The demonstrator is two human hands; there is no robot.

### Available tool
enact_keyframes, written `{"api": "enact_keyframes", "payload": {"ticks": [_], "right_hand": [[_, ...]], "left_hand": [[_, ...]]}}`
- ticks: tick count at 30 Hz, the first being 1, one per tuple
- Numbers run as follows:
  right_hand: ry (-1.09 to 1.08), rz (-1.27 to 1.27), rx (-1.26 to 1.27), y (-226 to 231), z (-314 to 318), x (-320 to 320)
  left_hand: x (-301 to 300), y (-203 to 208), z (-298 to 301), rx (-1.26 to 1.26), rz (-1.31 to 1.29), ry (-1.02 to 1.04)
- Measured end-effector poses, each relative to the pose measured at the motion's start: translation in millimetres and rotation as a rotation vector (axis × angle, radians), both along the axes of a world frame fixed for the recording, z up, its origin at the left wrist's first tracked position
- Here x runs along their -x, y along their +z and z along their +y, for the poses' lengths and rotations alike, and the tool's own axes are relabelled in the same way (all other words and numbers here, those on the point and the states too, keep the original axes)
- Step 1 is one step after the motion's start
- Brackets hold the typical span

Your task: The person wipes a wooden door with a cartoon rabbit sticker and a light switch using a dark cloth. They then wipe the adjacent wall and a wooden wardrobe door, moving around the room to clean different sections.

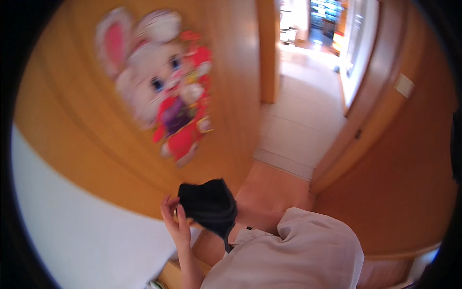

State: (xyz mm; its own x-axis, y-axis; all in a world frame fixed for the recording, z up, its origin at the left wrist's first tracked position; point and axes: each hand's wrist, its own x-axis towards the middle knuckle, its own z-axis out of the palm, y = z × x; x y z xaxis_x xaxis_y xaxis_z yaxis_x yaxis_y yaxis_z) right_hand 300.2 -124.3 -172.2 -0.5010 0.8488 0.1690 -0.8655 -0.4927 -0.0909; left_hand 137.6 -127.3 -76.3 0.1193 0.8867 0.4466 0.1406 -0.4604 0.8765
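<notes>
A black fabric piece [204, 200] is held up in front of me, with a curved lower edge and a thin strap-like strip [227, 243] hanging from it. Its exact kind is blurred. My left hand [177, 216] is at its left edge, fingers bent and closed against the cloth. From the right, my right forearm [260, 217] reaches behind or into the black fabric, which hides that hand and its fingers. A loose light beige sleeve [313, 245] covers my right upper arm.
On the left stands a wooden door [231, 96] bearing a rabbit-shaped decoration [149, 82] in pink and red. A doorway with a wooden frame [363, 130] leads to a tiled passage [301, 115]. A white surface [86, 212] lies lower left; a brown panel [394, 178] is at right.
</notes>
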Motion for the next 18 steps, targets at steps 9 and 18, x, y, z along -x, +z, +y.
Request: {"api": "enact_keyframes", "payload": {"ticks": [9, 18], "right_hand": [[-0.151, -0.923, 0.322, -15.0, -37.6, -136.2], [-1.488, -1.506, -0.699, 177.3, 58.1, -144.3]], "left_hand": [[-80.3, -45.9, 14.3, 0.057, 0.111, -0.103], [-108.4, 25.6, -24.4, -0.054, 0.061, 0.058]]}}
